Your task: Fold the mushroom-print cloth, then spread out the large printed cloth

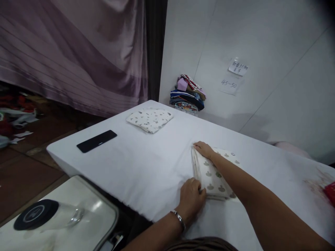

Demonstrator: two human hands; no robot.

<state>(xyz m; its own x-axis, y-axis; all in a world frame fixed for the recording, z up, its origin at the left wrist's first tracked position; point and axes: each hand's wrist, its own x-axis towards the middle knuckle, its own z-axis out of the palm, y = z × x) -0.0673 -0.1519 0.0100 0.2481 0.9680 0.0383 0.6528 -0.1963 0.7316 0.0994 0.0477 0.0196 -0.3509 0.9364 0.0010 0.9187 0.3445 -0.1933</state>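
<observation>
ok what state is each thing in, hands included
left hand, fingers curled on the near cloth's corner
right hand, resting on its far corner
near cloth, folded in layers, under the hands
far cloth, folded, lying flat
phone, lying flat, screen dark
clothes, piled up by the wall
curtain, hanging
papers, up on the wall, handwritten

The nearer cloth (210,178) was off-white with rows of greyish-beige motifs; the farther cloth (150,120) was white, scattered with small grey and dark prints. The tablecloth (154,162) was white, faintly brownish-patterned at one end. The phone (96,141) was black, the bracelet (179,220) silver. The curtain (86,52) was mauve with darker bands. The clothes pile (187,94) mixed lilac, red and striped blue.
</observation>
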